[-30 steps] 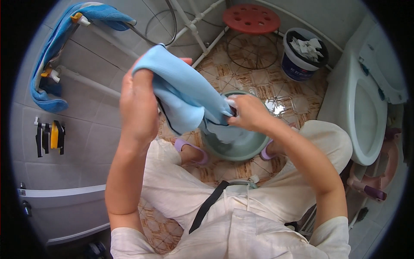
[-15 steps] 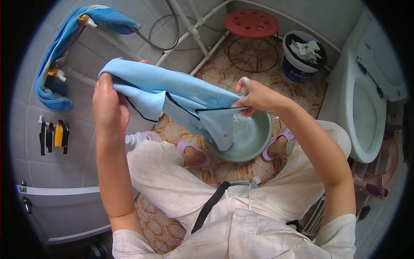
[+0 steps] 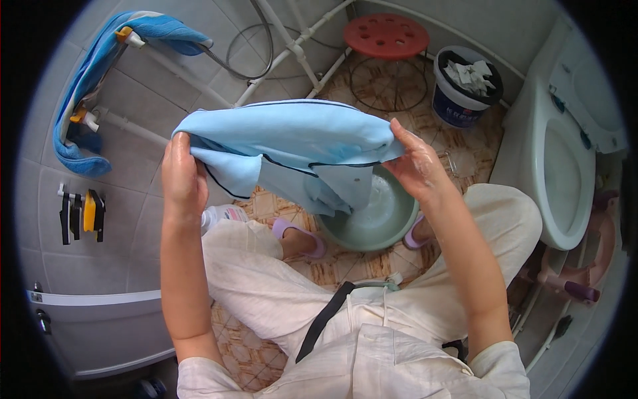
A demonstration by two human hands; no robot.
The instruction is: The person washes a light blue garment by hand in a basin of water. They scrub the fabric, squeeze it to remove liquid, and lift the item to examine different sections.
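A light blue garment with dark piping (image 3: 286,130) is stretched between my two hands above a pale green basin (image 3: 403,216). My left hand (image 3: 183,176) grips its left end, with the fingers partly hidden behind the cloth. At the other end, my right hand (image 3: 420,165) pinches an edge, and suds cling to its palm. The garment's middle sags, with a wet-looking lower part hanging over the basin's left side. Whitish water shows in the basin, which sits on the floor between my feet in lilac slippers (image 3: 299,237).
Beside my left knee stands a white bottle (image 3: 226,214). A red round stool (image 3: 387,36) and a bin of crumpled paper (image 3: 465,100) are at the back. The toilet (image 3: 565,173) is at right; a blue towel (image 3: 80,100) hangs over taps on the left wall.
My right hand has shifted right and turned, showing its palm. My left hand has moved slightly right and down. The garment is spread wider, its lower hanging part raised from the basin.
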